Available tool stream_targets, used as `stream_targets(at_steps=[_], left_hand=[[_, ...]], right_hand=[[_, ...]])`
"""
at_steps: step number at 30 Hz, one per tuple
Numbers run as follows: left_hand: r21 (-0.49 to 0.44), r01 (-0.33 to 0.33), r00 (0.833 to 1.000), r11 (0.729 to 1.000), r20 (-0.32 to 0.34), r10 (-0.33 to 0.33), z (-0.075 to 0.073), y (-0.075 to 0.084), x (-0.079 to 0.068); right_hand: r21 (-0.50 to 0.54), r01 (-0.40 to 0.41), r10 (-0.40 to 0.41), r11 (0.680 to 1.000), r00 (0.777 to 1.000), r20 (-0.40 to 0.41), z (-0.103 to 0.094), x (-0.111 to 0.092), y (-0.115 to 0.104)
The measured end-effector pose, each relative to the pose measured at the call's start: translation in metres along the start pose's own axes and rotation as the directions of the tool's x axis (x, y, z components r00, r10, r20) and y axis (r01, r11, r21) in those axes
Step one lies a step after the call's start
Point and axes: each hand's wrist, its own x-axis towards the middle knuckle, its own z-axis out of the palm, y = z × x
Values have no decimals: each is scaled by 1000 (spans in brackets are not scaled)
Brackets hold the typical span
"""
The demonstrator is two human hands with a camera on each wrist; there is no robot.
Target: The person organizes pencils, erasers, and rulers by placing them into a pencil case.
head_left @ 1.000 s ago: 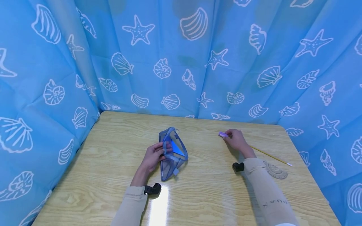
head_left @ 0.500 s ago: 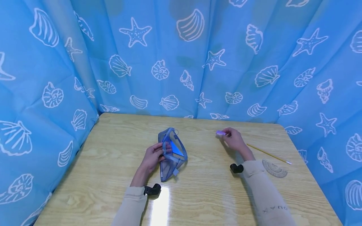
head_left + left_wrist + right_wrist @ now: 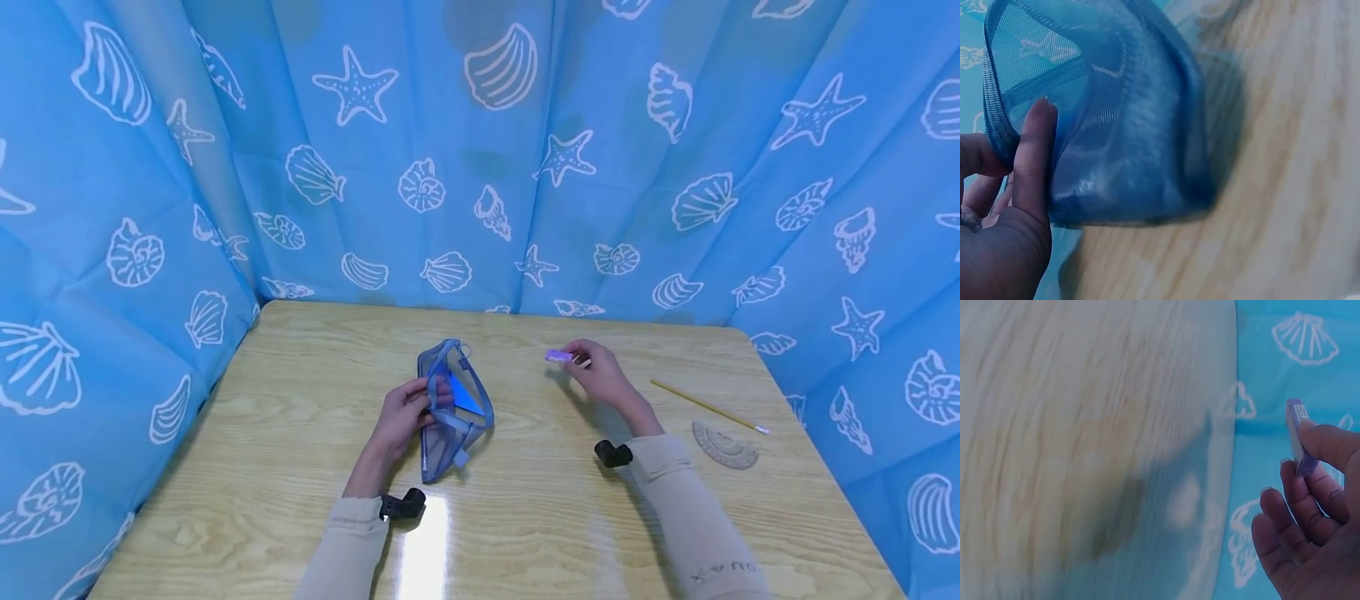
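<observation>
My left hand (image 3: pixel 401 415) pinches the edge of a blue mesh zip pouch (image 3: pixel 442 446), whose mouth gapes towards the right. In the left wrist view the thumb and fingers (image 3: pixel 1034 156) grip the pouch's bound rim (image 3: pixel 997 115). A bright blue flat piece (image 3: pixel 467 396) shows inside the pouch, partly covered by its side. To the right, my right hand (image 3: pixel 603 379) holds a small purple eraser (image 3: pixel 558 356) above the table. The right wrist view has the eraser (image 3: pixel 1298 434) between thumb and fingertips, its purple sleeve carrying a barcode.
A yellow pencil (image 3: pixel 708 406) with a white end lies at the right of the wooden table (image 3: pixel 300 400). Just in front of it is a clear protractor (image 3: pixel 724 446). A blue curtain (image 3: pixel 420 100) with shell prints hangs behind the table and along both sides.
My right hand has carried the eraser leftwards, away from the pencil and nearer the pouch. The left hand keeps its grip on the pouch in about the same place.
</observation>
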Motion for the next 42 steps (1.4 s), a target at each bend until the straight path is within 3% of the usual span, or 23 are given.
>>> stream_targets(at_steps=[14, 24, 36, 42], left_hand=[[41, -1, 1000, 999, -18, 2, 0, 7, -5], [46, -31, 999, 998, -36, 33, -2, 13, -8], [34, -43, 998, 999, -37, 44, -2, 15, -9], [17, -54, 998, 998, -30, 54, -3, 16, -10]], right_hand=[[24, 87, -89, 996, 992, 93, 28, -6, -48], [49, 211, -216, 976, 960, 176, 42, -15, -75], [39, 267, -268, 963, 928, 258, 53, -17, -106], [-20, 299, -279, 954, 910, 307, 63, -19, -115]])
